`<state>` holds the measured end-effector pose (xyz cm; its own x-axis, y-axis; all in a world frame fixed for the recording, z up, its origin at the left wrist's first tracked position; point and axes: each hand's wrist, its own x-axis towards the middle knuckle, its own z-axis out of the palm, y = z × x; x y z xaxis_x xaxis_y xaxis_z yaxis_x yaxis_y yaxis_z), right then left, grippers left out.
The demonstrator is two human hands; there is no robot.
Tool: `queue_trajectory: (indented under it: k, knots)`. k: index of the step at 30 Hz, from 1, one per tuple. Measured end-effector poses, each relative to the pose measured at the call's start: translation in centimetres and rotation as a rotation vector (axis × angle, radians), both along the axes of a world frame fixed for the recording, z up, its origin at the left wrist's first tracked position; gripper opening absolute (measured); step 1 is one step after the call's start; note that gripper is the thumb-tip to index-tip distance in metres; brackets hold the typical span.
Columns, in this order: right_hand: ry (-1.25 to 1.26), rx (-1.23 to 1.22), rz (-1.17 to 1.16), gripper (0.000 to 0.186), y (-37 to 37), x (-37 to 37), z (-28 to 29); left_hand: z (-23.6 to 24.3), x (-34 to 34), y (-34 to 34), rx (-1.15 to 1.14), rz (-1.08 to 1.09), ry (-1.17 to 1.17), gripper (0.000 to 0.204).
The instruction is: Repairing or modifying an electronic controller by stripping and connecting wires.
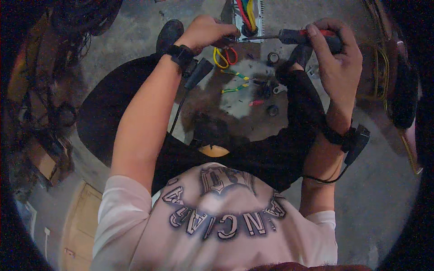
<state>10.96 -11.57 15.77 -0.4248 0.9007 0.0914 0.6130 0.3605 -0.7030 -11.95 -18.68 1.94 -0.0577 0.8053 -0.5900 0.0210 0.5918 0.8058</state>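
My right hand [337,58] is closed round the black and red handle of a screwdriver [290,37]. Its thin shaft points left, with the tip at the near end of a silver finned metal box [259,22]. Thick red, green and yellow wires [246,13] enter the box through a dark round fitting. My left hand [211,32] is at the box's near left corner, fingers bent together; whatever they pinch is hidden. Just below that hand hang a yellow wire loop [218,58] and a red wire loop [233,56].
Between my legs lie pliers with green and yellow handles [236,89], a small red piece [256,103], a black tape roll [273,58] and several small dark parts. Dark coiled cables [63,113] crowd the left side. Brownish strands [383,67] run along the right.
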Motion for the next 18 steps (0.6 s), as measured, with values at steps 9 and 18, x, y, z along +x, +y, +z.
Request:
queue_trajectory:
  k: [9, 18]
  knots:
    - [0.037, -0.004, -0.002, 0.022, 0.2, -0.3, -1.6, -1.1, -0.2, 0.3, 0.035, -0.032, -0.007, 0.031]
    - [0.082, -0.051, -0.047, 0.021, -0.1, -0.1, -2.1, -2.4, -0.4, 0.5, 0.089, -0.108, 0.027, 0.031]
